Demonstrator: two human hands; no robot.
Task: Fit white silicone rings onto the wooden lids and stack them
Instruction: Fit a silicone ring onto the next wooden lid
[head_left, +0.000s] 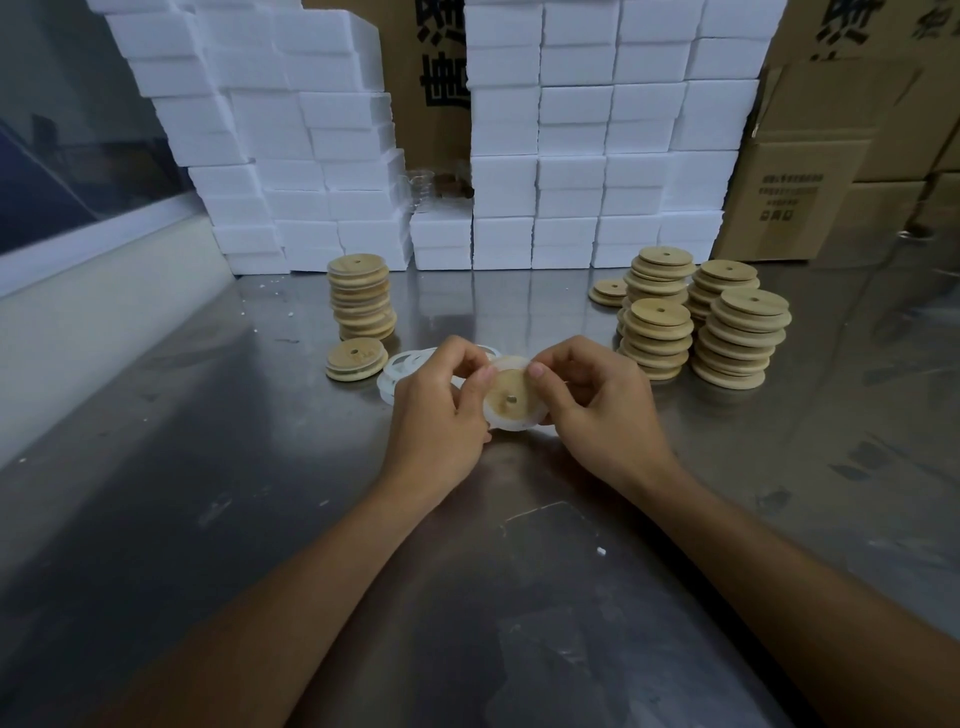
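Left hand (441, 400) and right hand (597, 400) both pinch one wooden lid (511, 397) just above the counter (208, 493), thumbs pressing the white silicone ring (506, 423) around its rim. Step in hand: seating the ring. Next, probably onto the finished stack (362, 296) at left. Loose rings (410, 364) lie partly hidden behind the left hand. Bare lids (727, 322) wait right; ring seating unclear.

This is a packing area in a warehouse or small factory: a stainless-steel worktable (208, 467) backed by walls of white foam blocks (571, 130), printed cardboard cartons (810, 197), and batch stacks of identical wooden lids (727, 322).
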